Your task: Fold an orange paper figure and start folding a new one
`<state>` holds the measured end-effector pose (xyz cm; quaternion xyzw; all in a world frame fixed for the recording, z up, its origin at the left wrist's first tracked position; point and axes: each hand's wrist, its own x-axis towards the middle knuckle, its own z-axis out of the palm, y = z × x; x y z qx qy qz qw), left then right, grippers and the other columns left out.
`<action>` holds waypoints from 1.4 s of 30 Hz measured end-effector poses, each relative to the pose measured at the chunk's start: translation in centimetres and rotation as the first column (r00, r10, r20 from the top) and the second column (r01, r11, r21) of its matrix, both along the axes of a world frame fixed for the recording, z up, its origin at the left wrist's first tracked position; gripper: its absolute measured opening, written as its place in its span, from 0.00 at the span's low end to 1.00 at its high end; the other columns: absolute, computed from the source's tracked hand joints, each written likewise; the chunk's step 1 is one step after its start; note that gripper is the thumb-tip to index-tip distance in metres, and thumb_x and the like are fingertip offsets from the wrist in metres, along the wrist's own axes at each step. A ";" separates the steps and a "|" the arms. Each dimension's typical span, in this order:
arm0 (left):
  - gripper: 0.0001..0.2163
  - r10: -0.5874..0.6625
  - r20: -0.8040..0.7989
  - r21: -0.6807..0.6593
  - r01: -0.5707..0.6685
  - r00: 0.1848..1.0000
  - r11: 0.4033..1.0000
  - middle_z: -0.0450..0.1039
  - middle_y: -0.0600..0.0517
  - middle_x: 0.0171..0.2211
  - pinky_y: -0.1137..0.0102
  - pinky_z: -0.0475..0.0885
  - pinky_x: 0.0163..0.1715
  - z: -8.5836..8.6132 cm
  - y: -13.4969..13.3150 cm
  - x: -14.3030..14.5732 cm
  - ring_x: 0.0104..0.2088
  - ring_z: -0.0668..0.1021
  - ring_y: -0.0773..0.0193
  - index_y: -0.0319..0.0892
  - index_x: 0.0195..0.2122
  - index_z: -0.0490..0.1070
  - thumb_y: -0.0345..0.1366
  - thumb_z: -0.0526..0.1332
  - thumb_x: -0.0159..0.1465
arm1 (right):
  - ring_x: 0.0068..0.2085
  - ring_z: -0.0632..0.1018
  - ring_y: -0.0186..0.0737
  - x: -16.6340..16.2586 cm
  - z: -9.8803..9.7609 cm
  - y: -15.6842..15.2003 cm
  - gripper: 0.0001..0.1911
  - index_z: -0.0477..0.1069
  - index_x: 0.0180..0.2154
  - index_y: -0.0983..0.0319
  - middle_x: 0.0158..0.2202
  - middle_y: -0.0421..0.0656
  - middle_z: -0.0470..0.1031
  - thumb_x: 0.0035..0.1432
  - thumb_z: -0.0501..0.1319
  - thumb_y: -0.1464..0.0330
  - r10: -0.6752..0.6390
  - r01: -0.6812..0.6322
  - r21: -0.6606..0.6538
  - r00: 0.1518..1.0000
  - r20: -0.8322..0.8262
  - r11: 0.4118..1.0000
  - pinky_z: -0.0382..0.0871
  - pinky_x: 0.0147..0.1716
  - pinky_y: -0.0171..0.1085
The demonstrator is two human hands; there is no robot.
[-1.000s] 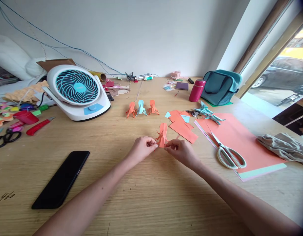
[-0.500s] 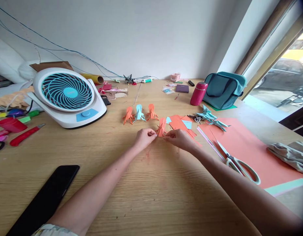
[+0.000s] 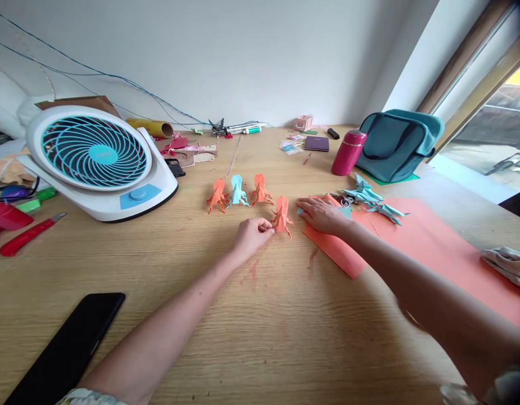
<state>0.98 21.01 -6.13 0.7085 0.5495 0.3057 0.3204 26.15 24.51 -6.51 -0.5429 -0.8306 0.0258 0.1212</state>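
Observation:
My left hand (image 3: 252, 234) pinches the near end of an orange folded paper figure (image 3: 281, 215) that stands on the wooden table (image 3: 226, 315). My right hand (image 3: 321, 216) lies flat with fingers stretched out on a strip of orange paper (image 3: 333, 244), just right of the figure. Behind them stands a row of three finished paper figures: an orange one (image 3: 217, 195), a light blue one (image 3: 236, 191) and another orange one (image 3: 260, 190).
A white and blue fan (image 3: 97, 163) stands at the left, a black phone (image 3: 66, 351) at the near left. A red cutter (image 3: 26, 235) lies far left. Right: orange sheet (image 3: 445, 247), blue paper figures (image 3: 371, 201), pink bottle (image 3: 348, 153), teal bag (image 3: 398, 145), a grey cloth (image 3: 510, 264).
My right hand has let go of the orange figure and moved right onto the orange paper strip. My left hand has carried the figure farther away, toward the row. The view has shifted forward.

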 end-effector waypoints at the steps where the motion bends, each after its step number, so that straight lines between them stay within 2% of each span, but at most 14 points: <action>1: 0.02 0.010 0.001 0.002 -0.010 1.000 1.000 0.79 0.53 0.26 0.70 0.71 0.32 0.1 0.0 0.3 0.28 0.78 0.65 0.42 0.27 0.77 0.31 0.66 0.56 | 0.61 0.69 0.58 0.8 0.2 -0.7 0.21 0.70 0.59 0.63 0.63 0.54 0.69 0.68 0.54 0.65 -0.009 0.009 0.007 1.000 0.005 1.000 0.60 0.57 0.52; 4: 0.03 0.042 -0.001 0.007 -0.042 0.999 0.999 0.78 0.52 0.25 0.70 0.71 0.32 0.2 0.2 1.3 0.28 0.78 0.64 0.41 0.26 0.77 0.30 0.66 0.56 | 0.60 0.70 0.57 2.0 0.9 -3.0 0.19 0.73 0.55 0.65 0.59 0.55 0.72 0.66 0.56 0.68 -0.048 0.049 0.043 0.999 -0.005 0.998 0.59 0.57 0.51; 7: 0.04 0.065 -0.002 0.015 -0.065 0.998 0.998 0.78 0.52 0.25 0.71 0.71 0.33 0.1 0.6 2.4 0.28 0.79 0.65 0.41 0.25 0.77 0.30 0.65 0.56 | 0.50 0.77 0.49 0.8 1.2 -4.5 0.16 0.76 0.50 0.62 0.50 0.51 0.77 0.65 0.57 0.65 -0.083 0.086 0.057 0.995 -0.048 0.995 0.66 0.50 0.43; 10: 0.04 0.077 -0.009 0.033 -0.076 0.997 0.997 0.79 0.52 0.26 0.71 0.71 0.33 -0.1 1.4 3.4 0.28 0.79 0.65 0.41 0.26 0.77 0.30 0.65 0.57 | 0.44 0.78 0.45 -1.7 1.0 -4.7 0.12 0.79 0.43 0.58 0.41 0.46 0.79 0.63 0.60 0.62 -0.124 0.129 0.051 0.989 -0.086 0.990 0.66 0.44 0.39; 13: 0.04 0.080 -0.023 0.057 -0.079 0.997 0.995 0.79 0.52 0.26 0.71 0.72 0.34 -0.2 2.6 4.4 0.29 0.80 0.64 0.42 0.26 0.78 0.29 0.65 0.57 | 0.40 0.78 0.44 -3.5 0.8 -3.6 0.09 0.80 0.36 0.59 0.36 0.45 0.79 0.61 0.60 0.66 -0.211 0.217 0.043 0.971 -0.114 0.975 0.64 0.40 0.38; 18: 0.04 0.084 -0.037 0.099 -0.080 0.996 0.992 0.81 0.50 0.29 0.71 0.72 0.35 -0.6 5.2 6.0 0.31 0.81 0.64 0.41 0.29 0.78 0.29 0.64 0.59 | 0.42 0.78 0.45 -3.7 0.5 -1.4 0.10 0.79 0.37 0.60 0.40 0.46 0.79 0.62 0.60 0.65 -0.333 0.345 0.054 0.930 -0.159 0.937 0.61 0.41 0.39; 22: 0.05 0.117 -0.063 0.128 -0.109 0.991 0.986 0.81 0.48 0.30 0.71 0.73 0.35 -1.1 6.7 6.5 0.31 0.81 0.63 0.39 0.31 0.78 0.28 0.62 0.60 | 0.43 0.78 0.46 -3.4 -0.1 -0.4 0.10 0.80 0.38 0.60 0.40 0.47 0.79 0.62 0.61 0.63 -0.365 0.380 0.046 0.912 -0.189 0.924 0.61 0.42 0.40; 26: 0.05 0.132 -0.109 0.153 -0.115 0.985 0.982 0.81 0.49 0.29 0.70 0.73 0.35 -1.3 6.9 6.2 0.31 0.81 0.62 0.40 0.29 0.78 0.27 0.62 0.59 | 0.42 0.78 0.44 -3.4 -0.5 -0.3 0.11 0.80 0.37 0.58 0.38 0.45 0.80 0.62 0.61 0.61 -0.343 0.361 0.041 0.911 -0.231 0.932 0.60 0.42 0.39; 30: 0.07 0.156 -0.176 0.188 -0.123 0.972 0.975 0.80 0.49 0.28 0.69 0.73 0.37 -1.1 6.7 5.5 0.31 0.81 0.61 0.41 0.29 0.78 0.26 0.60 0.59 | 0.42 0.79 0.42 -2.5 0.2 0.0 0.15 0.79 0.37 0.58 0.40 0.45 0.81 0.67 0.55 0.63 -0.361 0.392 0.045 0.881 -0.305 0.919 0.61 0.41 0.37; 36: 0.11 0.200 -0.287 0.274 -0.120 0.937 0.954 0.80 0.45 0.36 0.62 0.72 0.46 0.3 5.7 5.9 0.40 0.81 0.55 0.41 0.37 0.76 0.28 0.54 0.65 | 0.43 0.79 0.42 -1.0 0.6 1.2 0.12 0.79 0.39 0.58 0.41 0.44 0.82 0.62 0.56 0.71 -0.419 0.456 0.003 0.820 -0.390 0.890 0.64 0.38 0.35; 39: 0.10 0.225 -0.330 0.348 -0.103 0.917 0.932 0.76 0.40 0.46 0.58 0.70 0.50 1.6 5.2 7.5 0.48 0.78 0.49 0.41 0.44 0.73 0.38 0.56 0.67 | 0.43 0.79 0.43 -1.2 0.5 1.4 0.12 0.79 0.39 0.58 0.42 0.43 0.82 0.60 0.56 0.72 -0.416 0.454 -0.009 0.809 -0.415 0.891 0.65 0.38 0.35; 42: 0.16 0.272 -0.436 0.394 -0.090 0.858 0.915 0.71 0.35 0.53 0.55 0.67 0.54 2.6 5.5 9.3 0.56 0.73 0.43 0.39 0.50 0.70 0.42 0.61 0.65 | 0.44 0.79 0.43 -1.2 0.8 1.6 0.13 0.79 0.40 0.58 0.43 0.43 0.82 0.60 0.56 0.72 -0.415 0.453 -0.017 0.799 -0.435 0.891 0.66 0.40 0.35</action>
